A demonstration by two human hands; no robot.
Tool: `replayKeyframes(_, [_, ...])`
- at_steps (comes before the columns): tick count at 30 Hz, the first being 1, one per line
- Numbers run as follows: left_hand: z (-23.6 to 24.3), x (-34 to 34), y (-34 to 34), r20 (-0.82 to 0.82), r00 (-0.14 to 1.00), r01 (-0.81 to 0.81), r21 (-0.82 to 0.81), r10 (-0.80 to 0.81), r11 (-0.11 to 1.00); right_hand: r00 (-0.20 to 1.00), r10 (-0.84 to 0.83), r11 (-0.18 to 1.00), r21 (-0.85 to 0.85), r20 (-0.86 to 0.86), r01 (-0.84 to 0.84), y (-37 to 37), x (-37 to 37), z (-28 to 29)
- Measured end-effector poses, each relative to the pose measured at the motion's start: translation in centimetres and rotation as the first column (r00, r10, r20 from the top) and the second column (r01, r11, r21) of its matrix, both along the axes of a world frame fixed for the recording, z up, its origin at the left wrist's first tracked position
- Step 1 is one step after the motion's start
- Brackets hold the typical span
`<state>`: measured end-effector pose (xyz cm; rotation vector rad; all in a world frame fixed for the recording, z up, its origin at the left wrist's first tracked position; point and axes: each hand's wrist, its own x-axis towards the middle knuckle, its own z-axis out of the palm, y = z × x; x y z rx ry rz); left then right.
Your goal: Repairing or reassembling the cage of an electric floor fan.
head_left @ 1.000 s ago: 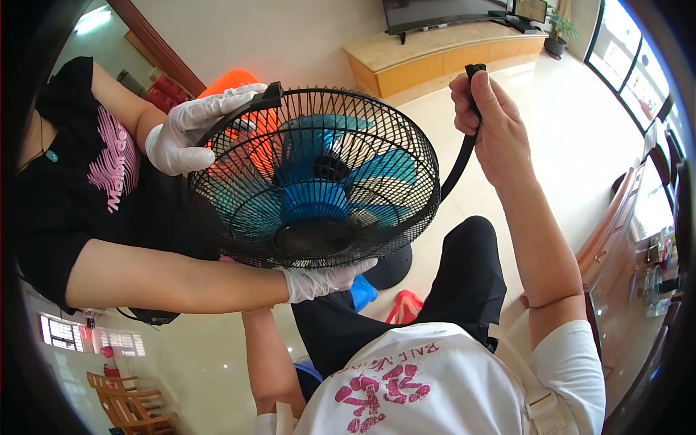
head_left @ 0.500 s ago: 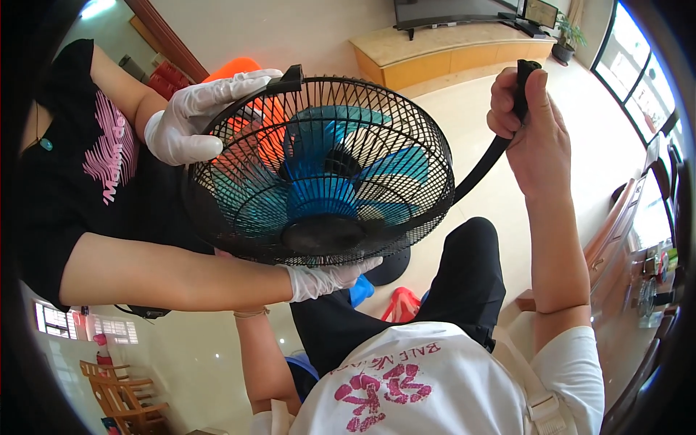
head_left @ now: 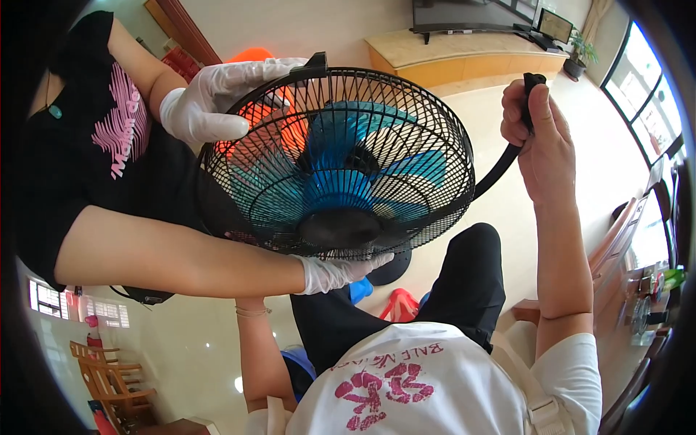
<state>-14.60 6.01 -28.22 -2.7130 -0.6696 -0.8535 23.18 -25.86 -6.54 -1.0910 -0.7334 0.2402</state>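
In front of me is a round fan head point(head_left: 341, 226), with blue blades inside a black wire cage. My right hand point(head_left: 545, 141) is raised to the right of it, closed around the free end of a curved black strip point(head_left: 499, 172). That strip runs down to the cage's right edge. My left forearm point(head_left: 257, 348) reaches up beneath the other person's arm; the hand is almost wholly hidden behind that arm and the fan. A co-worker in white gloves supports the fan, one glove point(head_left: 210, 105) at its upper left rim and the other glove point(head_left: 341, 274) under its lower edge.
A black round base point(head_left: 391, 268) stands on the floor beyond my knees, partly hidden. An orange chair point(head_left: 250, 54) is behind the fan. Farther back are a low TV bench point(head_left: 449, 61) and a potted plant point(head_left: 578, 58). A wooden chair point(head_left: 109, 380) stands at lower left.
The view has shifted, so the fan and the room appear farther right. My right hand sits a little lower, nearer the fan, still gripping the strip. The co-worker's gloves remain on the cage.
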Motion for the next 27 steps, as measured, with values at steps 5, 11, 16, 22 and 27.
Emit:
replayKeyframes(5, [-1.5, 0.5, 0.5, 0.107, 0.985, 0.165, -0.386, -0.134, 0.908, 1.000, 0.007, 0.999, -0.032, 0.028, -0.006, -0.2, 0.6, -0.6])
replayKeyframes(11, [-0.4, 1.2, 0.7, 0.295, 0.952, 0.228, -0.512, -0.080, 0.828, 0.996, -0.014, 0.990, -0.139, 0.087, 0.026, -0.1, 1.3, -2.5])
replayKeyframes(16, [0.3, 1.8, 0.6, 0.471, 0.882, 0.328, -0.601, -0.009, 0.729, 0.993, -0.104, 0.973, -0.200, 0.059, 0.114, -1.3, 1.1, -2.8])
replayKeyframes(22, [0.2, 1.8, -1.3, 0.614, 0.779, 0.446, -0.684, 0.125, 0.577, 0.989, -0.095, 0.972, -0.205, 0.114, 0.117, -2.6, -0.4, -2.5])
replayKeyframes(27, [0.7, 3.2, -2.6, 0.693, 0.675, 0.557, -0.703, 0.253, 0.442, 0.956, -0.139, 0.956, -0.218, 0.257, 0.197, -2.3, -3.4, -2.9])
